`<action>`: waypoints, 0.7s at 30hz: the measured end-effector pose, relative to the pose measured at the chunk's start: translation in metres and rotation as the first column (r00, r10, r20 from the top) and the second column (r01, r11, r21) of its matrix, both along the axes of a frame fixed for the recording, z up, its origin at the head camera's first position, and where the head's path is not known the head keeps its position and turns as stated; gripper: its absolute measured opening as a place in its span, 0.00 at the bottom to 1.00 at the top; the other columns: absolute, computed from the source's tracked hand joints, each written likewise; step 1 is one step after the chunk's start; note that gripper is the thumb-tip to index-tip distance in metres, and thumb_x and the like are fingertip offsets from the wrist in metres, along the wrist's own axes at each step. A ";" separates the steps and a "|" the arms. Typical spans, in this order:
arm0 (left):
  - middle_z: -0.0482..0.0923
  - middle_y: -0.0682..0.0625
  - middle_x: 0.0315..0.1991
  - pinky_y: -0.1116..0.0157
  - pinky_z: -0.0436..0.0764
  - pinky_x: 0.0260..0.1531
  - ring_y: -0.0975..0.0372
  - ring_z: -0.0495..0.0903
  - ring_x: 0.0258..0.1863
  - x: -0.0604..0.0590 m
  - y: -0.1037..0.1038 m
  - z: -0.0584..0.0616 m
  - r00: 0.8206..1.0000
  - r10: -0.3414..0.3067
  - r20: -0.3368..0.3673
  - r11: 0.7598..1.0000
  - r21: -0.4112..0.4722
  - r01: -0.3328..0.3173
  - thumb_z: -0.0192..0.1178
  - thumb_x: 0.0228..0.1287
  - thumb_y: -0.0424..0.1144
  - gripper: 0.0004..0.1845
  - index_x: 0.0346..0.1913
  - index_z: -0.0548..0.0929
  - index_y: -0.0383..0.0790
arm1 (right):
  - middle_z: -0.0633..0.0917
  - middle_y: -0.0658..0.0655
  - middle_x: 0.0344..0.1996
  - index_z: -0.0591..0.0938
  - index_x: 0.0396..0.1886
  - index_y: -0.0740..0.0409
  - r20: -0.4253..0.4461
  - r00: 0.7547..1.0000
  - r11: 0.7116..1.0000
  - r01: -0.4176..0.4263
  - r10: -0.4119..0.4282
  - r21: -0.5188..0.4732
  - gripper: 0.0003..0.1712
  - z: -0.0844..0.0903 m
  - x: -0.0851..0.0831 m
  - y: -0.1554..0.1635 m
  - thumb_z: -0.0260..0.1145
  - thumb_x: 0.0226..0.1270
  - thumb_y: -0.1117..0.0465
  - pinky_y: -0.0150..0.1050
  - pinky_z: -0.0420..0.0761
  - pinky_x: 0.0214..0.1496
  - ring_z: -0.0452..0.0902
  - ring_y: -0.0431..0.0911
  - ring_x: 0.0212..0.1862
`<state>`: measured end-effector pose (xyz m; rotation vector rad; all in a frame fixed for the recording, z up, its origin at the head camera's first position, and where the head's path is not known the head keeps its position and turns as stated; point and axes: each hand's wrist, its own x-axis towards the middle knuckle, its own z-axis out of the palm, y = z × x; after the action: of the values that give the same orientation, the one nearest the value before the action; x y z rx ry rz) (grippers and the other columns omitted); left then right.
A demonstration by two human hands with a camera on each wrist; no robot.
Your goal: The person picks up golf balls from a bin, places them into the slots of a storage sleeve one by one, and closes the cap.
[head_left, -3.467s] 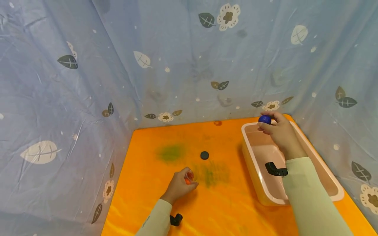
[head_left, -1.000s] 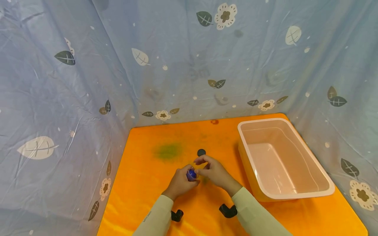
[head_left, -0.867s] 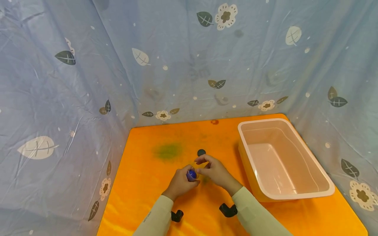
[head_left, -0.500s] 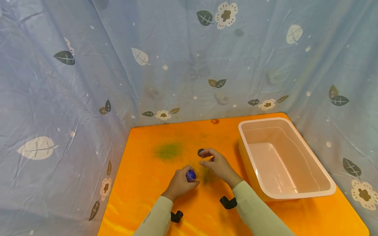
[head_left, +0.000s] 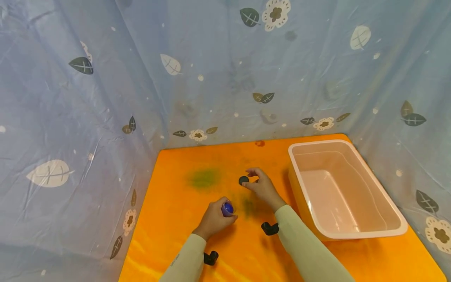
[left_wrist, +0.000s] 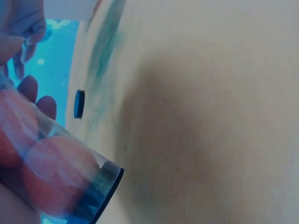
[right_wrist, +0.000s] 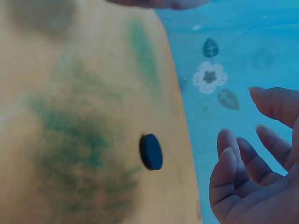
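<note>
My left hand (head_left: 213, 220) grips a clear plastic tube (left_wrist: 108, 164) above the table. Round reddish balls (left_wrist: 56, 175) show through its wall in the left wrist view, and its lower end is dark. At the upper end, a blue ball (head_left: 228, 208) is visible in the head view. My right hand (head_left: 263, 188) hovers by a round black cap (head_left: 243, 180) lying on the table. In the right wrist view its fingers (right_wrist: 273, 105) are loosely bent, with nothing between them, and apart from the cap (right_wrist: 151, 151).
A pale pink plastic bin (head_left: 305, 188) stands at the right of the orange table (head_left: 176, 196). Blue patterned curtain (head_left: 218, 70) surrounds the back and sides. Green stains (head_left: 203, 178) mark the tabletop.
The blue ball went from my right hand above the bin to the tube's mouth in my left hand. My right hand then moved away from the tube, forward to the black cap.
</note>
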<state>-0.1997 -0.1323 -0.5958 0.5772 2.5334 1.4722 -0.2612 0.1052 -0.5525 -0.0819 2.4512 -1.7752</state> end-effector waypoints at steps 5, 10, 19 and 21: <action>0.84 0.58 0.35 0.63 0.86 0.35 0.63 0.85 0.33 -0.001 -0.001 0.001 1.000 0.003 -0.006 1.000 -0.017 -0.003 0.79 0.65 0.37 0.15 0.48 0.83 0.40 | 0.78 0.68 0.67 0.78 0.72 0.59 -0.016 1.000 1.000 -0.015 0.015 0.016 0.30 -0.019 -0.016 -0.004 0.76 0.75 0.63 0.49 0.84 0.50 0.80 0.55 0.45; 0.84 0.58 0.34 0.63 0.86 0.33 0.63 0.85 0.31 -0.003 -0.003 -0.001 1.000 0.008 -0.008 1.000 -0.009 -0.008 0.79 0.65 0.36 0.14 0.47 0.83 0.42 | 0.76 0.67 0.67 0.75 0.74 0.63 -0.003 0.999 0.998 -0.049 0.049 0.027 0.31 -0.032 -0.030 -0.010 0.75 0.77 0.63 0.53 0.84 0.55 0.80 0.57 0.51; 0.84 0.57 0.35 0.63 0.86 0.33 0.62 0.85 0.32 -0.005 -0.007 -0.001 1.000 0.026 -0.006 0.999 -0.021 -0.026 0.80 0.64 0.36 0.16 0.48 0.83 0.40 | 0.77 0.67 0.65 0.77 0.72 0.65 0.024 0.999 0.991 -0.032 0.029 0.127 0.30 -0.056 -0.050 -0.017 0.76 0.75 0.64 0.58 0.79 0.65 0.76 0.62 0.63; 0.84 0.57 0.35 0.63 0.86 0.34 0.62 0.85 0.32 -0.005 -0.009 -0.001 1.000 0.026 -0.007 0.999 -0.022 -0.026 0.80 0.64 0.36 0.17 0.50 0.84 0.36 | 0.78 0.65 0.64 0.78 0.70 0.64 0.035 0.999 0.987 -0.020 0.015 0.159 0.30 -0.061 -0.053 -0.018 0.78 0.73 0.64 0.59 0.77 0.67 0.76 0.61 0.64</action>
<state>-0.2048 -0.1408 -0.5973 0.5488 2.5681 1.4512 -0.3138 0.0877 -0.6138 -0.0587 2.5498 -1.5538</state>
